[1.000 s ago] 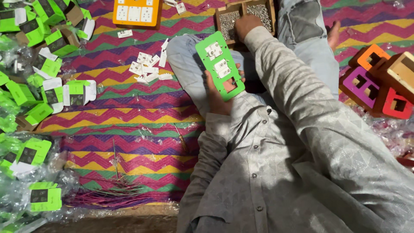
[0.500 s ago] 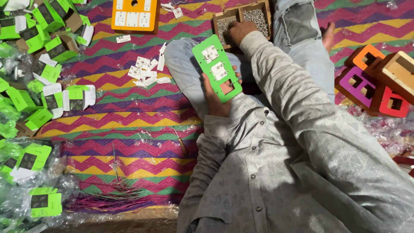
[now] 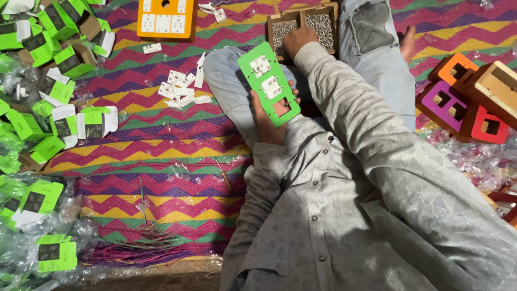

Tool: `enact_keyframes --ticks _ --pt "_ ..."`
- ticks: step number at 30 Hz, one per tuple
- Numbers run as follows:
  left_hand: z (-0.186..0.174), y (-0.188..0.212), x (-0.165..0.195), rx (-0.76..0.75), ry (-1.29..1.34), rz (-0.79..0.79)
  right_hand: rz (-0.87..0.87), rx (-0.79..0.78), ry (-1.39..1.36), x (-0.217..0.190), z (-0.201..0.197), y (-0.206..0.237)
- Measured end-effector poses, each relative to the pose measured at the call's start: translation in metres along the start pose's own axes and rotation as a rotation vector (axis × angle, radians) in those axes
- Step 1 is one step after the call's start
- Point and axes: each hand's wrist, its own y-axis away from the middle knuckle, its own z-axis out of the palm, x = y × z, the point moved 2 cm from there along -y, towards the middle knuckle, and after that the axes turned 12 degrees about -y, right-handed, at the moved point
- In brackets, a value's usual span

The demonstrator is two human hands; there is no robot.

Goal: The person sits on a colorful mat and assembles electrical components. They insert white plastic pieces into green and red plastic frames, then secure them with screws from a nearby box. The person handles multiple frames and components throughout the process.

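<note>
The green switch plate (image 3: 269,83) sits upright over my lap, its long axis running from the upper left down to the lower right. Two white switches are fitted in its upper part and one square opening near the lower end is bare. My left hand (image 3: 267,123) grips it from beneath at that lower end, with fingertips showing at the plate's right edge, so it is closed on the plate.

From the plate, the next thing that matters lies up and to the right: the wooden tray of small metal screws (image 3: 315,24), resting on the mat between my legs toward the mat's far edge. My right hand (image 3: 299,41) is on the divider between its two compartments, fingers curled down into the screws. I cannot tell whether it has anything pinched. That hand is the nearer one to the tray by a good way; the plate and tray are near each other but apart.

To the plate's left, loose white switch inserts (image 3: 180,89) lie scattered on the zigzag mat (image 3: 156,156), and an orange plate (image 3: 164,19) lies at the mat's far edge.
</note>
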Motion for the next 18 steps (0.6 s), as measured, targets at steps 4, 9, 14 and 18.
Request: enact_keyframes --ticks 4,9,14,18 --pt "-0.0017 -0.0043 -0.0015 -0.025 0.033 -0.004 0.024 -0.025 -0.004 -0.0008 -0.0003 0.0023" --pt "-0.0033 -0.0044 -0.002 -0.016 0.005 0.006 0.009 -0.019 0.011 -0.007 -0.0036 0.0046" --pt "-0.0034 -0.0046 -0.0014 -0.008 0.015 -0.01 0.02 0.013 -0.031 -0.0091 -0.0024 0.0059" --pt "-0.0036 -0.0065 -0.001 -0.007 0.028 -0.02 -0.005 0.131 -0.067 -0.0028 0.0035 0.0061"
